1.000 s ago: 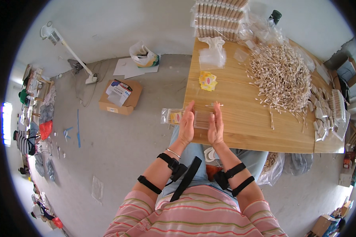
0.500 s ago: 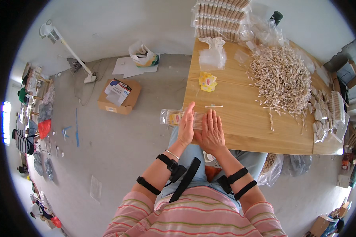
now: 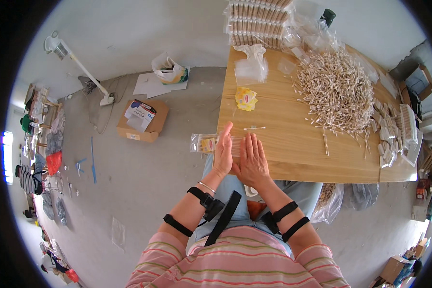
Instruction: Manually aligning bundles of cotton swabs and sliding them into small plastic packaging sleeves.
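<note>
Unmoved: R hand flat on clear packet, L hand edge-on.

A wooden table carries a big heap of cotton swabs toward its far right. Stacked filled packets sit at the far edge, a crumpled clear bag near the far left corner, yellow labels beside the left edge, and one filled clear packet overhanging the near left corner.

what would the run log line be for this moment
left hand edge-on against clear packet | right hand flat on packet, table edge | loose swab beyond fingertips | swab pile far right
</note>
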A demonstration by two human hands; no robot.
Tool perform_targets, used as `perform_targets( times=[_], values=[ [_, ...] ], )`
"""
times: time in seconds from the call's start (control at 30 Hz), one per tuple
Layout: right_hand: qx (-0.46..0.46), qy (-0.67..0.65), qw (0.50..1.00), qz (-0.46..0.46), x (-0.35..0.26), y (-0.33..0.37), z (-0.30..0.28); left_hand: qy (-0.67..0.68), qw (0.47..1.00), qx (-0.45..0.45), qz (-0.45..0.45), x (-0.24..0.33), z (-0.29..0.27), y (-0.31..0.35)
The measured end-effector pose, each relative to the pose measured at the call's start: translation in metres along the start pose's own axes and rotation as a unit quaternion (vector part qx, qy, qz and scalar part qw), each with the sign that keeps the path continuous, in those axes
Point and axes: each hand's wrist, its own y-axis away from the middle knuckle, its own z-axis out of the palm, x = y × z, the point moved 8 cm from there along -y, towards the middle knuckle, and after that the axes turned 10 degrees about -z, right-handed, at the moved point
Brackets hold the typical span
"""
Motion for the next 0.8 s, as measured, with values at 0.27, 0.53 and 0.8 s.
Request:
perform_targets(
  times=[0.27,0.53,0.8],
  values=[
    [0.006,0.003,1.0,0.009,-0.003,0.002,0.0,0.011,1.0,-0.001,-0.01,0.004,0.002,0.003],
    [0.013,0.009,0.999,0.029,-0.005,-0.004,0.003,-0.068,0.996,0.055,0.019,0.01,-0.001,0.004],
    [0.013,0.001,1.0,-0.002,-0.008,-0.001,0.0,-0.128,0.99,0.049,0.028,0.019,0.001,0.008]
  ],
)
